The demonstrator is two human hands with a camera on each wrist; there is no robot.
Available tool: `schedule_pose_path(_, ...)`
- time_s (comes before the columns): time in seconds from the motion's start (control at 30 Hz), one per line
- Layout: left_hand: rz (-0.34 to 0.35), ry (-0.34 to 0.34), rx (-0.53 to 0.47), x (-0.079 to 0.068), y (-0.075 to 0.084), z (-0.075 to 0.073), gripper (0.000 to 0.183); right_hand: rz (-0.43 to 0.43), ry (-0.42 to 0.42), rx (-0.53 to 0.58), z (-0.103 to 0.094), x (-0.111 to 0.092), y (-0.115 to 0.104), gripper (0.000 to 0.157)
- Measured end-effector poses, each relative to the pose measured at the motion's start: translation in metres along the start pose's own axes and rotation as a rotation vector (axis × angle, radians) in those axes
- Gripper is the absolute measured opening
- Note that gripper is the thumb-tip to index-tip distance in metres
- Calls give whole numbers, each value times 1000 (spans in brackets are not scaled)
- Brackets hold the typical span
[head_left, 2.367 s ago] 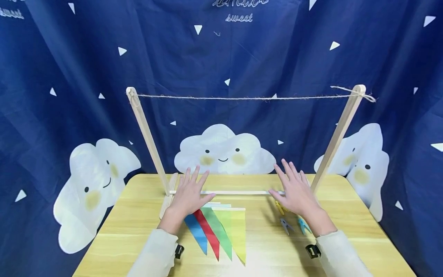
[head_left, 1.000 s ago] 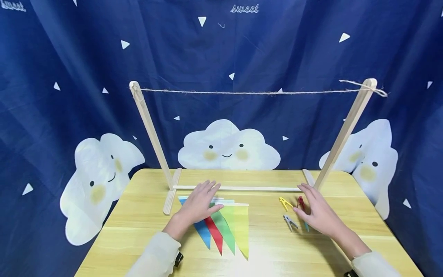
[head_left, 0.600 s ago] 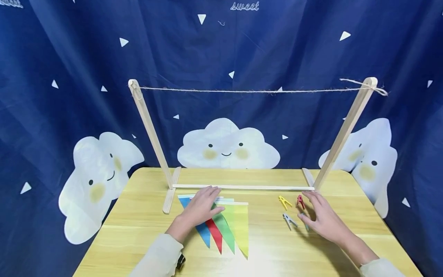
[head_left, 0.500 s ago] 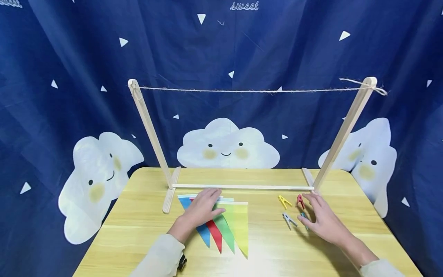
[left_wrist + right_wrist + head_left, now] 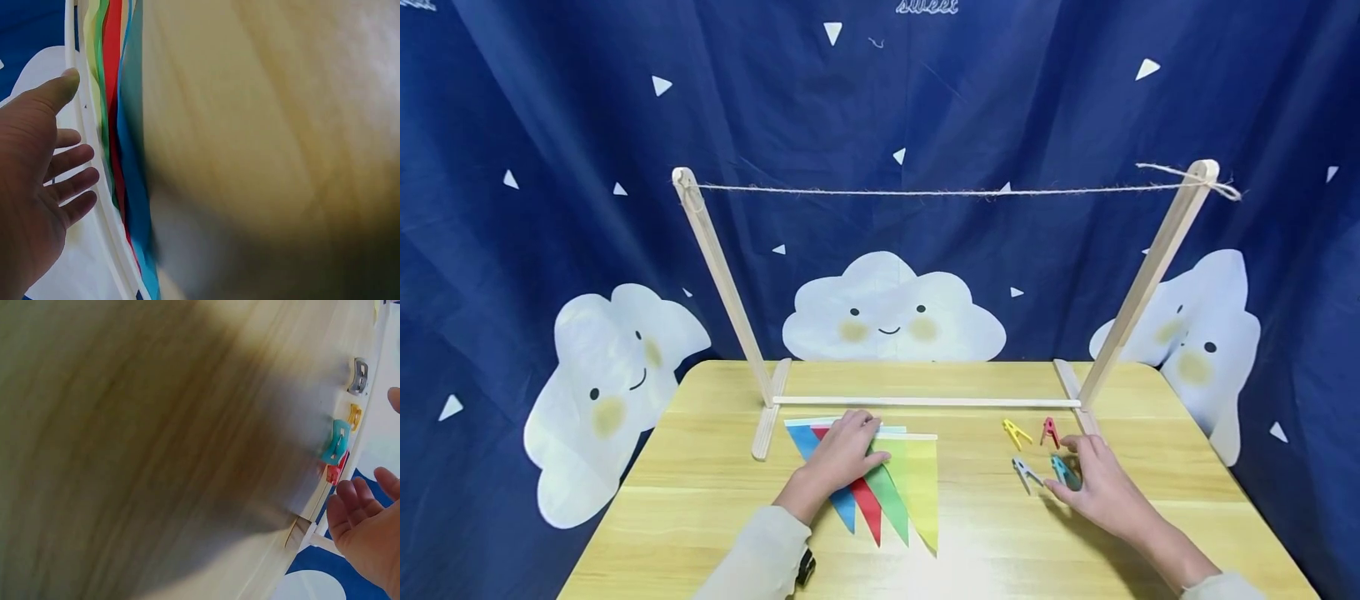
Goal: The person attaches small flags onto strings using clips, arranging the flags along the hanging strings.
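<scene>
My left hand (image 5: 837,457) is over several overlapping triangular flags. In the head view a blue flag (image 5: 805,440), a red flag (image 5: 867,500), a green flag (image 5: 889,504) and a yellow flag (image 5: 922,483) fan out, with white strips along their top edges. The left wrist view shows that hand's fingers (image 5: 74,161) spread beside the flags' edges, pinching nothing. Thumb and fingers of my right hand (image 5: 1105,492) surround a teal clothespin (image 5: 1062,469) without visibly gripping it. Close by lie a red clothespin (image 5: 1050,432), a yellow clothespin (image 5: 1017,433) and a grey clothespin (image 5: 1025,473).
Behind the flags and clothespins stands a wooden frame, with a left post (image 5: 722,283), a right post (image 5: 1150,279) and a low white crossbar (image 5: 925,402). Twine (image 5: 880,192) stretches between the post tops. A blue curtain (image 5: 880,100) hangs behind the wooden table (image 5: 685,500).
Both hands have come down from above the table. My left settles over the flags; my right moves to the clothespins, its thumb and fingers now drawing nearer the teal one.
</scene>
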State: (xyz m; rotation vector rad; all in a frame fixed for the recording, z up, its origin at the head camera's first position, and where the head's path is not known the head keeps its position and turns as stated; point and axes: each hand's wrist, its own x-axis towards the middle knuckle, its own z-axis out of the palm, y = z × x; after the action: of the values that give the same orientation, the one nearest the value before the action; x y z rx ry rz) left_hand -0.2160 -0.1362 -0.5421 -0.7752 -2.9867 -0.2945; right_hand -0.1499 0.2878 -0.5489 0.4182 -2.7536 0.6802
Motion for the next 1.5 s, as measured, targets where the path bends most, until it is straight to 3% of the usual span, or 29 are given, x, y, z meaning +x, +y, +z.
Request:
schedule_pose_path(0.17, -5, 24, 29, 3, -1, 4, 57, 10, -20, -10, 0, 2, 1, 62)
schedule_pose_path(0.63, -10, 65, -16, 10, -3, 12, 42, 119, -155, -11, 1, -6, 7, 55)
schedule_pose_path(1.1, -57, 25, -142, 18, -4, 11, 38, 107, -238, -26, -4, -2, 9, 44)
schedule_pose_path(1.5, -81, -11, -196, 17, -2, 10, 32, 145, -297, 1, -5, 0, 10, 35)
